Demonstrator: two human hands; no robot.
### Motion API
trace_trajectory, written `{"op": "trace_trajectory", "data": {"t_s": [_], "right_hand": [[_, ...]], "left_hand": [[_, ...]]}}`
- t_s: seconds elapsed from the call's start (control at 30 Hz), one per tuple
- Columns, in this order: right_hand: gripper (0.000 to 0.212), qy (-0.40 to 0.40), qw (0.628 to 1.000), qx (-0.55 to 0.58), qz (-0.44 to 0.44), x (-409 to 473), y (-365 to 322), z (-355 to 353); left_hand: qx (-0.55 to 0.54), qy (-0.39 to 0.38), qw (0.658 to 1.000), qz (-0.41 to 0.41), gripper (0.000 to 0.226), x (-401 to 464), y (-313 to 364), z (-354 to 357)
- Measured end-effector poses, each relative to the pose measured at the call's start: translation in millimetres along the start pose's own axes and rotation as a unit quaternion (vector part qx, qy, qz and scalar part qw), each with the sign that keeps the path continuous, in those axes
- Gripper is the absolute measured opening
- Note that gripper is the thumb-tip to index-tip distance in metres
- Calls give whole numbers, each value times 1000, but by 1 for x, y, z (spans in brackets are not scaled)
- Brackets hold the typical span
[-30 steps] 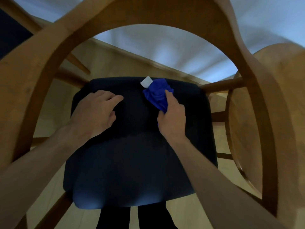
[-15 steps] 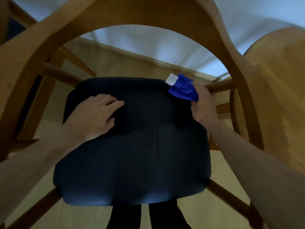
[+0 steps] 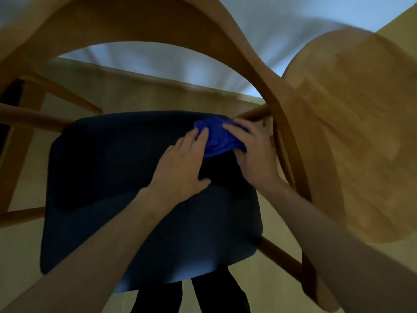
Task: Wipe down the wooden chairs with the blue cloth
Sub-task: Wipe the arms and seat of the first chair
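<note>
Pale wooden flooring (image 3: 22,245) and a white wall (image 3: 158,62) form the background, seen from above through the curved backrest (image 3: 140,21) of a wooden chair (image 3: 255,71). A dark padded seat (image 3: 108,188) fills the centre of the chair frame, with wooden rails showing at its left and right edges.

The blue cloth (image 3: 216,138) lies bunched on the far right corner of the seat, close to the right-hand rail (image 3: 252,115).

Left hand (image 3: 182,166): palm down on the seat, fingers straight, fingertips touching the left edge of the cloth. The grip is flat and open; nothing is enclosed.

Right hand (image 3: 252,152): laid over the right side of the cloth, fingers bent across its top and thumb against its near edge. The grip holds the cloth against the seat.

A second wooden chair (image 3: 352,123) stands just beside the first on the right, its rounded back blurred. Dark trouser legs (image 3: 191,297) show beneath the near edge of the seat.

No containers are visible in this view.
</note>
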State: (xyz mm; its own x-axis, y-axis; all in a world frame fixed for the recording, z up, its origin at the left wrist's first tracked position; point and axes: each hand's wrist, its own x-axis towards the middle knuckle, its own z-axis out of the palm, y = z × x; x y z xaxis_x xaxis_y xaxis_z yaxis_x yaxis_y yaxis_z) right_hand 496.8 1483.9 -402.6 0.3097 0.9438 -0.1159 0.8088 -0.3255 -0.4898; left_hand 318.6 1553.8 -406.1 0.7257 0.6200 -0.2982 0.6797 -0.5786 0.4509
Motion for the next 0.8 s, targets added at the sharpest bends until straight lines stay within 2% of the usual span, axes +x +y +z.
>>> {"op": "trace_trajectory", "data": {"t_s": [0.07,0.1,0.2,0.27,0.33,0.43,0.53,0.67,0.73,0.8], "right_hand": [[53,-8,999,-2,-50,32,-2,-3],[53,-21,997,-4,-73,45,-2,-2],[55,-44,992,-17,-120,74,8,4],[57,-38,993,-15,-109,83,18,11],[59,-31,997,-36,-64,83,23,25],[56,-46,995,-87,-19,75,20,47],[44,-52,998,-43,8,53,19,51],[62,-94,990,9,104,-11,22,39],[65,-123,987,3,107,-35,22,35],[69,-95,987,-38,124,-37,25,32]], "left_hand": [[-22,54,997,-43,117,16,5,1],[-35,81,994,-59,110,27,3,0],[2,145,989,-37,66,65,-19,-14],[60,132,989,33,50,90,-34,-24],[40,90,993,63,42,107,-39,-23],[-9,52,998,33,48,110,-35,-5],[-17,50,998,29,68,101,-32,5],[112,-35,984,137,58,76,-17,15],[119,-70,973,186,57,62,-8,24],[112,-63,971,203,58,67,-3,24]]}}
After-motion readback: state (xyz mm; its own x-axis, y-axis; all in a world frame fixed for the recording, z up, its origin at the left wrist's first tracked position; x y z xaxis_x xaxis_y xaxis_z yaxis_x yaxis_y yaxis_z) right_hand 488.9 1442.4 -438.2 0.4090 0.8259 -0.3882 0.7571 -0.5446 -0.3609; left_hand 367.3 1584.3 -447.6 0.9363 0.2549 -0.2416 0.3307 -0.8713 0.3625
